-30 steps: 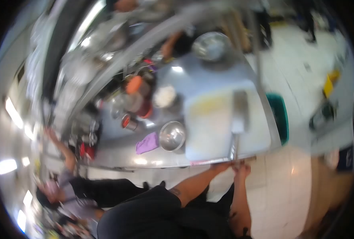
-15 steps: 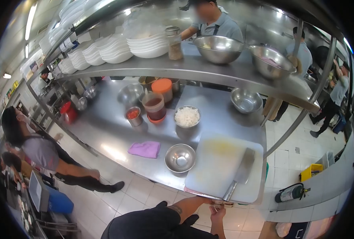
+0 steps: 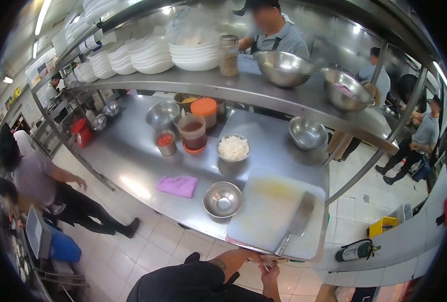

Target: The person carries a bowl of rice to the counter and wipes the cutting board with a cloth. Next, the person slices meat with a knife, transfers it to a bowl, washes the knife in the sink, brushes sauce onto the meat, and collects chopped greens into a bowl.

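Note:
Both my hands are low at the table's front edge, just below the white cutting board. My left hand is partly under the edge, its fingers mostly hidden. Beside it my right hand has its fingers pinched on something small and pale that I cannot make out. A cleaver lies on the board, its handle pointing toward my hands. Left of the board are an empty steel bowl and a folded purple cloth. Behind them stands a bowl of white rice.
A steel shelf with stacked white plates and large bowls crosses above the table. Containers of sauce and red pieces stand mid-table. A person walks at the left; others stand behind the shelf.
The view has swung from a strong tilt and blur to a steadier look at the table. The person at the left has shifted their arm. My hands remain at the board's front edge.

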{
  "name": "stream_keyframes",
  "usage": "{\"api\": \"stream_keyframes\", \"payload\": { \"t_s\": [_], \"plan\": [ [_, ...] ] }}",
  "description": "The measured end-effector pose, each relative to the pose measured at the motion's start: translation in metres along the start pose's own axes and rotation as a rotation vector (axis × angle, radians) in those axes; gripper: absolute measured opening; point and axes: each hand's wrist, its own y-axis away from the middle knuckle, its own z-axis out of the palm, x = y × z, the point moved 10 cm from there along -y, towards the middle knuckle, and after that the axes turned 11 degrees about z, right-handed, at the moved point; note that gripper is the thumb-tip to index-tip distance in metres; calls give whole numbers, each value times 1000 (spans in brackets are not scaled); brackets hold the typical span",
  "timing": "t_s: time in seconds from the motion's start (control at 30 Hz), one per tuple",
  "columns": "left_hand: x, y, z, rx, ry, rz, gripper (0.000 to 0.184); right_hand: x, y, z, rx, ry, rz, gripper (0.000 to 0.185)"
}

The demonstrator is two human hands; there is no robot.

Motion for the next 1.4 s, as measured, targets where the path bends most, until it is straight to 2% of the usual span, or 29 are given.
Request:
{"api": "stream_keyframes", "payload": {
  "t_s": [0.1,0.2,0.4,0.5,0.57,0.6,0.67,0.8,0.87,0.97,1.0,1.03,1.07,1.13,1.17,1.2,1.27,1.3,1.37,1.4],
  "plan": [
    [5,0,-5,-3,0,0,51,-1,12,16,-52,93,21,32],
    [2,-2,-4,2,1,-4,52,16,-6,2,32,102,31,37],
    [1,0,-9,11,8,5,52,40,-2,8,87,-23,28,44],
    [-1,3,-12,24,17,9,53,46,-11,-5,202,-87,-16,50],
    [-1,2,-14,31,21,15,53,46,-21,11,-62,-159,26,59],
    [-1,2,-15,32,25,15,53,42,-22,10,-60,-153,20,59],
    [-2,5,-18,40,29,14,54,45,-22,0,79,-90,63,58],
    [-1,9,-26,70,28,21,55,37,-15,7,54,-96,-14,56],
    [2,13,-30,97,27,23,55,27,-10,0,196,-61,-80,55],
    [0,34,-26,145,8,24,55,19,3,8,273,-60,-89,52],
    [14,48,-32,298,-166,157,61,20,-11,9,261,-56,-87,52],
    [32,65,-37,449,-342,293,67,17,-39,10,111,-102,-148,51],
    [32,71,-30,456,-340,288,67,10,-64,10,-35,-145,-208,50],
    [38,99,-34,688,-363,263,75,-5,-59,21,-27,-112,-207,51],
    [39,107,-29,695,-353,251,75,-10,-54,25,-18,-84,-205,51],
    [34,117,-27,681,-230,216,76,-14,-52,27,-22,-66,-200,51],
    [21,140,-21,722,-69,186,76,-26,-50,61,-249,-177,-187,49],
    [13,153,-14,746,-76,183,76,-32,-49,73,-269,-164,-194,49],
    [-26,183,4,880,127,86,74,-36,-72,67,-297,-204,-127,52],
    [-48,200,10,897,186,-2,73,-44,-102,61,-347,150,-187,56]
  ]
}}
